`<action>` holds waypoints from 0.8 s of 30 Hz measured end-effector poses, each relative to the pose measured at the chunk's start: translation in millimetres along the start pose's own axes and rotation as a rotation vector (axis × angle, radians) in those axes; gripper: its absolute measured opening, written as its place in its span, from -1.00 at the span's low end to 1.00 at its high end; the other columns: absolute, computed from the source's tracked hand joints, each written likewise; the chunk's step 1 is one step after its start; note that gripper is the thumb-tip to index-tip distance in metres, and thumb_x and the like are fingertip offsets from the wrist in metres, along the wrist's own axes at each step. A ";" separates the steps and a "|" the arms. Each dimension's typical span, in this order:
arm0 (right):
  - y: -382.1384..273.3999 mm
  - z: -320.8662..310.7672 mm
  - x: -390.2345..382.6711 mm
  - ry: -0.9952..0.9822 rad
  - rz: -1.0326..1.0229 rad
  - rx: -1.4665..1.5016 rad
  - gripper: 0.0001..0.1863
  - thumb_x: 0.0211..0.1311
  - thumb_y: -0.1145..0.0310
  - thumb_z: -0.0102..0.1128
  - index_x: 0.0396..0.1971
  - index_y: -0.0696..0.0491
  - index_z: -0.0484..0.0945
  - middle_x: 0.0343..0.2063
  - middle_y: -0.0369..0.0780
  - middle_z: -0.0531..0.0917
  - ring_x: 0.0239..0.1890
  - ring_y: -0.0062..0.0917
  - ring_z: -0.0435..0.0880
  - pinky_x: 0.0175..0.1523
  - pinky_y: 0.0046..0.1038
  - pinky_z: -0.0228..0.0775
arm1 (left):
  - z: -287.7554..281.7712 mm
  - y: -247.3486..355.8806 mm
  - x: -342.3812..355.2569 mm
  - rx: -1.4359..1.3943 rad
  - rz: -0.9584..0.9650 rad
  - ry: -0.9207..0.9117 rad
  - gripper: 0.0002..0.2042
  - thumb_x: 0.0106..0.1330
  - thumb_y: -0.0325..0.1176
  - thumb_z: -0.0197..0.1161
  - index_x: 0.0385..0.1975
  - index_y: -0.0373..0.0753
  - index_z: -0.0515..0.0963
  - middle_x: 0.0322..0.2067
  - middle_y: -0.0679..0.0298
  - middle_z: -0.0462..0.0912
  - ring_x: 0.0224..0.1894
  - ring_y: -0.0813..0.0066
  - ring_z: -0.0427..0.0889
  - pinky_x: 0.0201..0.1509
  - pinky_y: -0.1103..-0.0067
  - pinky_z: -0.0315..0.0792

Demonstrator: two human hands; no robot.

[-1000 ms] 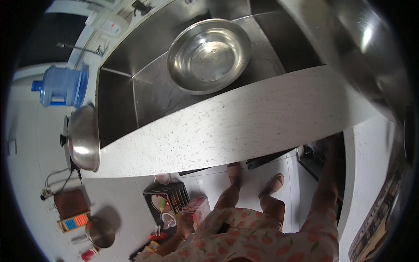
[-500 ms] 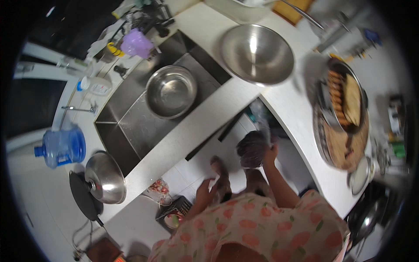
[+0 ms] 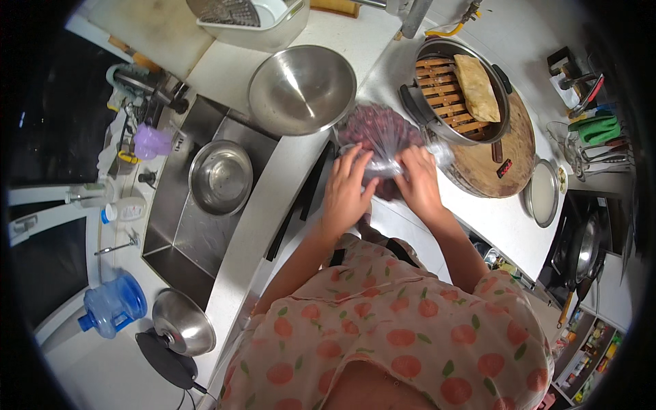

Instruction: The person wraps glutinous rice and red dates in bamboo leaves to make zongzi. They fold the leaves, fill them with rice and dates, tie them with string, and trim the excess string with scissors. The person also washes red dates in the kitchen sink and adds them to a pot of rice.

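Note:
A clear plastic bag (image 3: pixel 386 137) full of small dark red pieces, which I cannot make out as fruit or beans, is at the counter corner. My left hand (image 3: pixel 348 195) and my right hand (image 3: pixel 418 181) each pinch the bag's gathered plastic from the near side, thumbs toward each other. Part of the filling shows below the twisted plastic, between my hands. Beside the bag to the upper left stands a wide steel bowl (image 3: pixel 301 96). To its right sits a steamer pot (image 3: pixel 502 113) with a wooden slatted rack (image 3: pixel 437 85) and a pale flat slab (image 3: pixel 477 89) inside.
A round wooden chopping board (image 3: pixel 523 147) lies under the pot's near side. At left is the steel sink (image 3: pixel 188 239) with a basin (image 3: pixel 220 178) in it. A blue water jug (image 3: pixel 115 304), a domed lid (image 3: pixel 183 324) and a black pan (image 3: pixel 167 362) stand lower left. A white tub (image 3: pixel 277 31) is at the back.
The bag has come up from below the counter to its corner. My left hand has risen from low beside me to join my right hand on it. The view has turned right.

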State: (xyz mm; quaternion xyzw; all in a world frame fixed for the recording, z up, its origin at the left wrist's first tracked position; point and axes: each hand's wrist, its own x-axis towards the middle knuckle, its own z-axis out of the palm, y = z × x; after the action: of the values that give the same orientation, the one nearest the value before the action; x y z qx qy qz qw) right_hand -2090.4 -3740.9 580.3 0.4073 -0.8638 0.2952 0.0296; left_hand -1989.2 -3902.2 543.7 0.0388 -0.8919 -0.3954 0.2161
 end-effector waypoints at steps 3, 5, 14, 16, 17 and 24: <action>32.7 16.5 20.4 0.058 0.012 0.045 -0.66 0.02 0.52 0.30 -0.14 0.12 0.50 -0.20 -0.12 0.52 -0.05 -0.15 0.48 0.01 -0.25 0.30 | 19.8 -16.0 31.8 0.122 -0.046 -0.090 -0.58 0.22 -0.35 0.27 0.08 -0.27 0.44 0.05 0.05 0.50 0.06 0.00 0.48 0.13 0.24 0.35; 55.5 14.2 18.0 0.133 0.031 0.111 -0.67 0.09 0.44 0.31 -0.11 0.12 0.51 -0.14 -0.12 0.53 -0.02 -0.14 0.50 0.04 -0.24 0.34 | 24.6 -24.7 52.3 0.224 -0.080 -0.254 -0.66 0.26 -0.32 0.23 0.02 -0.26 0.48 -0.04 0.09 0.55 -0.02 0.03 0.53 0.06 0.24 0.37; 77.8 27.9 25.2 0.098 0.195 -0.047 -0.55 0.00 0.17 0.44 -0.19 0.12 0.53 -0.24 -0.14 0.57 -0.14 -0.21 0.55 -0.09 -0.21 0.35 | 42.3 -26.1 152.4 0.343 0.227 -0.521 -0.80 0.19 -0.51 0.10 -0.20 -0.17 0.54 -0.12 0.18 0.54 -0.17 0.05 0.62 -0.12 0.28 0.52; 77.2 33.2 29.2 0.099 0.252 -0.006 -0.72 0.02 0.33 0.37 -0.28 0.06 0.52 -0.34 -0.15 0.60 -0.21 -0.20 0.59 -0.14 -0.21 0.37 | 43.5 -24.6 162.3 0.474 0.275 -0.584 -0.86 0.21 -0.46 0.10 -0.26 -0.16 0.51 -0.16 0.18 0.53 -0.18 0.09 0.64 -0.12 0.29 0.54; 78.6 31.0 26.9 0.097 0.255 0.032 -0.76 0.03 0.37 0.35 -0.30 0.05 0.51 -0.36 -0.15 0.60 -0.23 -0.18 0.59 -0.15 -0.21 0.38 | 40.9 -24.7 166.6 0.494 0.326 -0.611 -0.89 0.21 -0.45 0.09 -0.27 -0.17 0.47 -0.23 0.19 0.53 -0.19 0.14 0.65 -0.15 0.31 0.56; 92.6 -27.1 -23.8 0.211 0.414 -0.192 -0.78 0.00 0.54 0.24 -0.30 0.03 0.52 -0.29 -0.15 0.58 -0.21 -0.18 0.55 -0.13 -0.23 0.37 | 11.6 -23.1 180.9 0.591 0.297 -0.430 -0.82 0.18 -0.54 0.08 -0.21 -0.23 0.39 -0.24 0.15 0.52 -0.13 0.09 0.60 -0.14 0.31 0.54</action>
State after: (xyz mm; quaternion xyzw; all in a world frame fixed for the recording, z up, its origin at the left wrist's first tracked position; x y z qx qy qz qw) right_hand -2146.4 -3664.4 550.7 0.1839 -0.9450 0.2524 0.0970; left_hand -2159.8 -3953.4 584.3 -0.1137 -0.9881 -0.0850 0.0585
